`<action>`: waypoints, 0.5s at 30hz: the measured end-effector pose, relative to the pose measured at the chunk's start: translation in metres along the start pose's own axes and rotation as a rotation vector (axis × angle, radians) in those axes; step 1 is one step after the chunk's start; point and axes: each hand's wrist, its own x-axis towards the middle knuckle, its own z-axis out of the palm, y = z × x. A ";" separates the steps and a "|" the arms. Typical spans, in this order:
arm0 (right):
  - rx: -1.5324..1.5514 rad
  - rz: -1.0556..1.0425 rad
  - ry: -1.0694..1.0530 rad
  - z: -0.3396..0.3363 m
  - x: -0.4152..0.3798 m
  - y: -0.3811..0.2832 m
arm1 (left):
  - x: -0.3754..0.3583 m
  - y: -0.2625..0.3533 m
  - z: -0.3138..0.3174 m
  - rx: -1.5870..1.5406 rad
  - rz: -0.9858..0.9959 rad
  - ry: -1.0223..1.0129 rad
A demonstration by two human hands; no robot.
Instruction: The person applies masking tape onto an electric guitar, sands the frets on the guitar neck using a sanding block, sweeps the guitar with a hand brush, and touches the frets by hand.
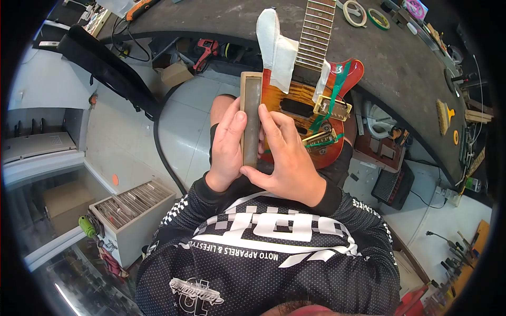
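A long narrow block point(252, 113) with a wooden rim and a grey inner face stands lengthwise in front of me, beside the guitar body. My left hand point(229, 147) is closed along its left side, thumb on the rim. My right hand point(287, 158) holds its right side, with the thumb at the lower end and the fingertips near the upper part. The red sunburst electric guitar point(274, 97) lies on my lap, partly under my right hand. White tape point(284, 60) covers part of its body, and green tape point(340, 87) holds loose pickups point(333, 108).
The dark curved workbench point(221, 18) spans the top and right, with tape rolls point(354, 13) and a yellow brush point(445, 117). A red power tool point(204, 52) sits underneath. A box of flat items point(134, 205) stands lower left; a black hose point(161, 142) crosses the floor.
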 end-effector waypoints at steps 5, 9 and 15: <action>-0.075 -0.067 0.028 -0.002 -0.001 0.008 | 0.000 -0.006 -0.007 0.039 -0.023 -0.084; -0.097 -0.067 0.024 0.002 -0.005 0.015 | -0.002 -0.006 -0.008 0.051 -0.021 -0.108; -0.026 -0.047 0.027 -0.001 -0.002 0.013 | 0.000 -0.007 -0.008 0.020 -0.033 -0.078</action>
